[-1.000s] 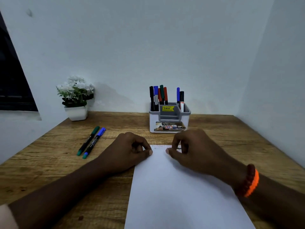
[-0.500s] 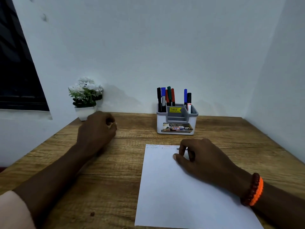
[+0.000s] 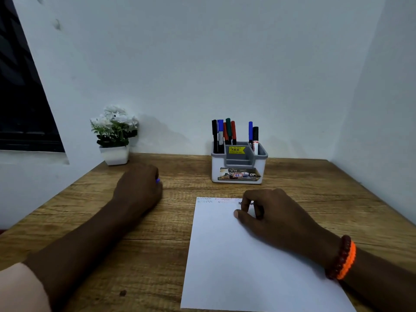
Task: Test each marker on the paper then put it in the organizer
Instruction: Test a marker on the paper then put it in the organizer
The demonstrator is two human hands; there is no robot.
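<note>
A white sheet of paper (image 3: 225, 255) lies on the wooden table (image 3: 315, 190), with faint coloured scribbles along its top edge. My right hand (image 3: 272, 215) rests on the paper's upper part with its fingers curled and nothing visible in them. My left hand (image 3: 139, 190) is out to the left on the table, curled over a blue marker (image 3: 157, 180); only the marker's blue tip shows past my fingers. The green marker is hidden under that hand or arm. The grey-and-white organizer (image 3: 216, 171) stands behind the paper and holds several markers (image 3: 228, 131) upright.
A small white pot of white flowers (image 3: 114, 136) stands at the back left by the wall. White walls close the table at the back and the right. A dark window is on the far left. I wear an orange and brown bracelet (image 3: 342, 257) on my right wrist.
My left hand left the paper's top edge and moved out to the left, over the two loose markers, and closed on the blue one. My right hand stayed on the paper.
</note>
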